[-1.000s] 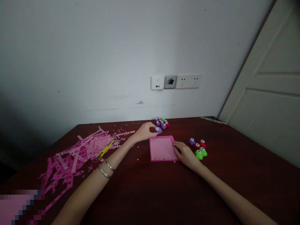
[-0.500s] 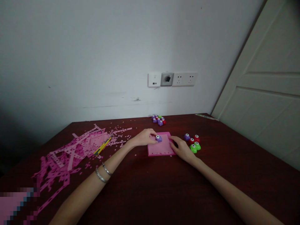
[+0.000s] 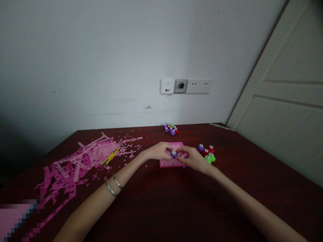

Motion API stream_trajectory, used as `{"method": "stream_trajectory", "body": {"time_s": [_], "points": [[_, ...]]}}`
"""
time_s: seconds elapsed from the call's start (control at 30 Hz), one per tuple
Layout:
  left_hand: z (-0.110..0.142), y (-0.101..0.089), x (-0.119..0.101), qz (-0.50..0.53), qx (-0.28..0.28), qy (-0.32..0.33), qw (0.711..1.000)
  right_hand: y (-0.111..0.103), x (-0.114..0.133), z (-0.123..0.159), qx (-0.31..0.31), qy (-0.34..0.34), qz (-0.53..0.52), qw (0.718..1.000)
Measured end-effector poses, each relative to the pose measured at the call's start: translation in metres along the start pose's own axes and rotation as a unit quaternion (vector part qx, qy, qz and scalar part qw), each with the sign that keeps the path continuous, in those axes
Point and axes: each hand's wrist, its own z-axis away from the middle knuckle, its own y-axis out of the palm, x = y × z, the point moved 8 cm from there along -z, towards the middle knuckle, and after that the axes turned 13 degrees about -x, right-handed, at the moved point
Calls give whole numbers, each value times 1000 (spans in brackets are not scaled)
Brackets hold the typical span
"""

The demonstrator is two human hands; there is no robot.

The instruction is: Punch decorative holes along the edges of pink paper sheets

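A small purple craft punch [image 3: 174, 154] with a white top is held over a pink square sheet [image 3: 169, 162] lying on the dark red table [image 3: 176, 201]. My left hand [image 3: 158, 151] pinches the punch from the left. From the right, my right hand [image 3: 191, 158] closes its fingers on the same punch. Both hands meet above the sheet's middle. Two silver bangles [image 3: 113, 184] sit on my left wrist.
A cluster of green, red and purple punches [image 3: 207, 153] lies just right of my right hand. Several more punches [image 3: 170, 128] sit by the wall. Pink paper strips and scraps [image 3: 75, 164] and a yellow utility knife [image 3: 110, 156] cover the table's left. A door [image 3: 285, 101] stands at right.
My left hand carried the purple punch from the far cluster onto the pink sheet. My right hand left the sheet's edge and joined it on the punch.
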Motion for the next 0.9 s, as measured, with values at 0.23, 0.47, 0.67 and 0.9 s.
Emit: {"method": "stream_trajectory", "body": {"time_s": [0.23,0.47,0.67,0.9], "points": [[0,6,-1,27,22,18,999,4,6,-1,29,-27,61,997],[-2,-10,7,41,-11,8,999,-14,8,4,-7,18,133,991],[-7,-32,45,-46,-81,-37,995,-39,-12,28,-88,92,177,976],[-21,-27,87,-77,-87,-92,989,-37,-29,41,-91,104,200,970]]}}
